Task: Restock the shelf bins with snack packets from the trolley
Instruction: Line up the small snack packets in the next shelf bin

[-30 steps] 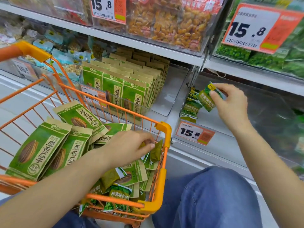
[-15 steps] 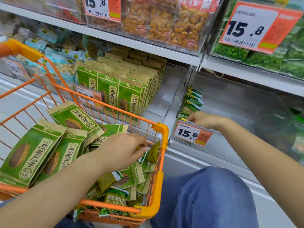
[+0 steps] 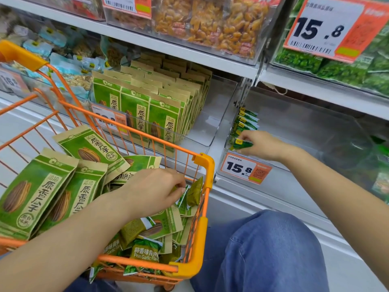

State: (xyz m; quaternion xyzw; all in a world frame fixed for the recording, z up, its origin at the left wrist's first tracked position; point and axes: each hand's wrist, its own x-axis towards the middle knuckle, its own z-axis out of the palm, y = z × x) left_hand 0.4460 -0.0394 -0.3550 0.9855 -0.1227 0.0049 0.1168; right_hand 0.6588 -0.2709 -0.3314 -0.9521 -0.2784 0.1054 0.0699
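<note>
Snack packet (image 3: 242, 143) pinched by my right hand (image 3: 261, 145) at bin (image 3: 219, 131) front edge; left hand (image 3: 155, 190) fingers grasping small packet (image 3: 182, 199) at trolley (image 3: 207, 165) corner.

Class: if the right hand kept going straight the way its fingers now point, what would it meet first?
The right hand, holding a small green packet, points left into the clear bin. It would probably meet the bin's left wall first; depth is unclear.

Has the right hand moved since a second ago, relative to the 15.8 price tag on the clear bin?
Yes. The right hand has come down from above the bin front to just above the price tag, pressing a small green packet into the row.
</note>
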